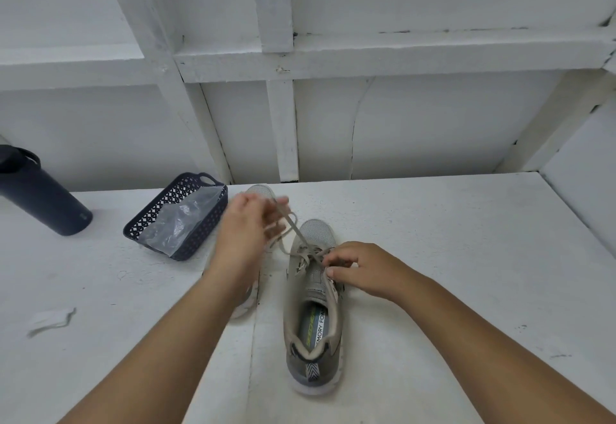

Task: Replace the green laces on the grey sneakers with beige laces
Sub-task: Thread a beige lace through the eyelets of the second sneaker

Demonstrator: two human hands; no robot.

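1. One dark bottle (43, 195) is standing tilted in the view at the far left of the white bench (433, 240).
2. Some scraps of white paper (53, 318) are lying on the bench near the left edge.
3. A dark perforated basket (200, 233) is sitting further right, with a crumpled clear plastic bag (180, 223) lying inside it.
4. The left hand (246, 227) is hovering raised just right of the basket, its fingers curling round a beige lace (293, 227) and drawing it up and taut; the hand is motion-blurred.
5. The left sneaker (263, 192) is lying mostly hidden beneath that hand and forearm, only its grey toe and a bit of sole showing.
6. The right sneaker (313, 323) is lying in the middle of the bench, heel toward the camera, with the beige lace running through its upper eyelets.
7. The right hand (360, 270) is resting on this sneaker's tongue area, its fingertips pinching the lace at the eyelets.
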